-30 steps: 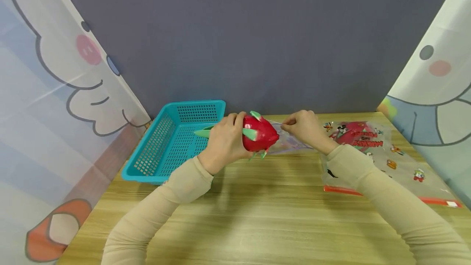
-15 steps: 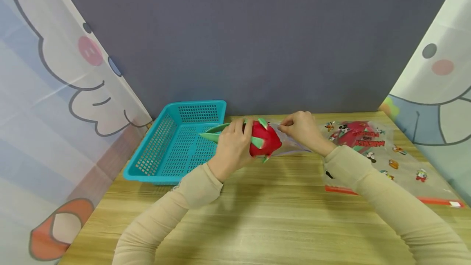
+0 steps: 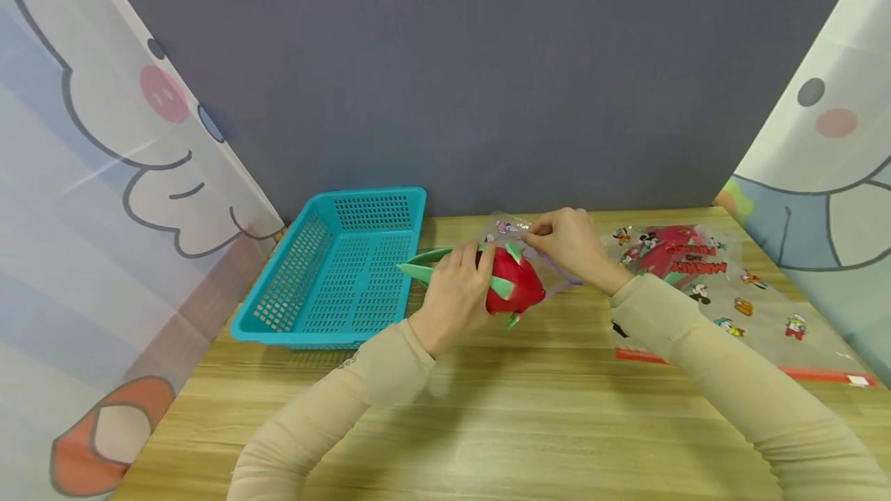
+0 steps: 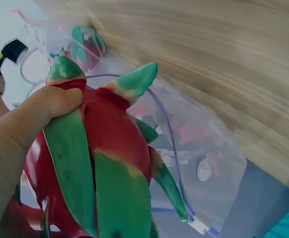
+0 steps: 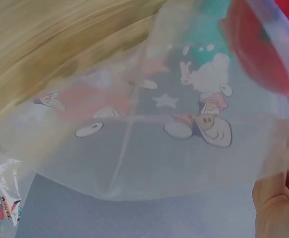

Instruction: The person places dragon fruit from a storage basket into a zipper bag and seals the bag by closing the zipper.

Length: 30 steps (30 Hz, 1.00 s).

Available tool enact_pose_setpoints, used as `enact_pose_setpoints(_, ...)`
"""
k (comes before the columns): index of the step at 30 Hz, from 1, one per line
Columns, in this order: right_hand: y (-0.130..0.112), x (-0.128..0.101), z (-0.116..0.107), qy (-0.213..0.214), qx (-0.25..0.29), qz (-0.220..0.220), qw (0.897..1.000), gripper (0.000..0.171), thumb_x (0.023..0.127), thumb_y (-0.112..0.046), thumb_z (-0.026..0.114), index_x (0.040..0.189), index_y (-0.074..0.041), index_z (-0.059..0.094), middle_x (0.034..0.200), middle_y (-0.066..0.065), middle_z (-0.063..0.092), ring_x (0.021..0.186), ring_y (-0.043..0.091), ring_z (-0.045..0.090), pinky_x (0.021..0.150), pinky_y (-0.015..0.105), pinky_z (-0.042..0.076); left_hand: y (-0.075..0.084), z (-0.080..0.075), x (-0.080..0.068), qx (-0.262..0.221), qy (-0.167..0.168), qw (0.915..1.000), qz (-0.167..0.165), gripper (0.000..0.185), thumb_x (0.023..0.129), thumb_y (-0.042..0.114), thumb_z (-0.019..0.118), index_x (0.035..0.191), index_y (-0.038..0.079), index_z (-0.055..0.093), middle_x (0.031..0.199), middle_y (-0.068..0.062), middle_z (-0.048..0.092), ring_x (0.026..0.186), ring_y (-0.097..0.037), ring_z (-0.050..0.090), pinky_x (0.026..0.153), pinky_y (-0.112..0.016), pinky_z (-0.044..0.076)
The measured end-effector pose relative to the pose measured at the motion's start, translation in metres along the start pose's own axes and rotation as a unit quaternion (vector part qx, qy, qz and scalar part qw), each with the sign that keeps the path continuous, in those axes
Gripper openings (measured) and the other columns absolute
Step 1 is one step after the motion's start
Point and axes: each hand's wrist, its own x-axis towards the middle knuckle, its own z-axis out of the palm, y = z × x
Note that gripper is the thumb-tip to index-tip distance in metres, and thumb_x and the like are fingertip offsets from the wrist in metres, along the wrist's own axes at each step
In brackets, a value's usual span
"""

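My left hand (image 3: 455,296) grips a red dragon fruit (image 3: 518,284) with green scales, its long leaves pointing left and its blunt end right. In the left wrist view, the thumb presses on the top of the fruit, and the purple-rimmed mouth of a clear printed zip bag (image 4: 208,148) spreads open behind it. A white slider (image 4: 200,223) sits on that purple zip. My right hand (image 3: 571,246) pinches the bag's edge between thumb and fingers. Seen from the right wrist, the bag's cartoon-printed film fills most of the view, with the fruit (image 5: 263,54) at its purple rim.
A turquoise perforated basket (image 3: 281,308) stands on the wooden table (image 3: 522,424) at the left. At the right lies another clear cartoon bag (image 3: 766,331) with a red zip and a dragon fruit (image 3: 661,257) inside. A dark grey panel (image 3: 452,76) rises behind.
My left hand has moved the dragon fruit right and toward me, beside the bag's mouth. The right hand stays nearly in place, and more of the printed bag shows behind the fruit.
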Motion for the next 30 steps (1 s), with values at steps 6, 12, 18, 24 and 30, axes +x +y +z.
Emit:
enact_pose_setpoints(6,-0.001,-0.001,0.002,0.001,0.001,-0.012,1.000,0.013,0.080,-0.016,0.070,0.078,-0.004,0.074,0.075,0.010,0.071,0.063,0.020,0.065,0.054,0.029,0.049,-0.003,0.003,0.010,-0.026,-0.047,0.9969,-0.057,0.097,0.050,0.061,0.077,0.123,0.005,0.048,0.105,-0.010,0.060,0.086,-0.021,0.061,0.072,-0.030,0.054)
enact_pose_setpoints(12,-0.004,0.003,0.002,0.001,0.013,-0.010,1.000,0.016,0.082,-0.017,0.069,0.080,-0.001,0.074,0.077,0.013,0.071,0.065,0.023,0.066,0.056,0.033,0.053,-0.006,0.006,0.018,-0.024,-0.066,0.9945,-0.078,0.092,0.056,0.062,0.071,0.124,0.005,0.046,0.107,-0.012,0.061,0.083,-0.023,0.063,0.069,-0.030,0.055)
enact_pose_setpoints(18,-0.007,0.006,0.002,0.012,0.016,-0.002,1.000,0.016,0.082,-0.017,0.069,0.078,-0.002,0.074,0.074,0.012,0.071,0.066,0.022,0.066,0.057,0.030,0.051,-0.001,0.016,0.017,-0.018,-0.053,0.9956,-0.075,0.098,0.052,0.063,0.075,0.124,0.002,0.048,0.108,-0.013,0.060,0.085,-0.023,0.062,0.072,-0.030,0.055)
enact_pose_setpoints(24,-0.006,0.005,0.003,0.008,0.046,0.012,0.999,0.015,0.084,-0.013,0.066,0.081,0.000,0.073,0.072,0.015,0.070,0.054,0.020,0.062,0.046,0.023,0.046,0.008,0.021,0.010,0.007,-0.018,0.9974,-0.070,0.098,0.050,0.062,0.076,0.124,0.004,0.050,0.112,-0.013,0.059,0.091,-0.023,0.062,0.076,-0.030,0.053)
enact_pose_setpoints(30,-0.005,0.003,0.004,-0.006,0.039,0.020,0.999,0.018,0.084,-0.020,0.066,0.084,-0.003,0.073,0.077,0.013,0.071,0.060,0.017,0.062,0.050,0.024,0.047,0.013,0.016,0.011,0.000,-0.014,0.9952,-0.097,0.097,0.052,0.067,0.073,0.123,0.005,0.049,0.107,-0.011,0.060,0.088,-0.021,0.062,0.073,-0.028,0.054)
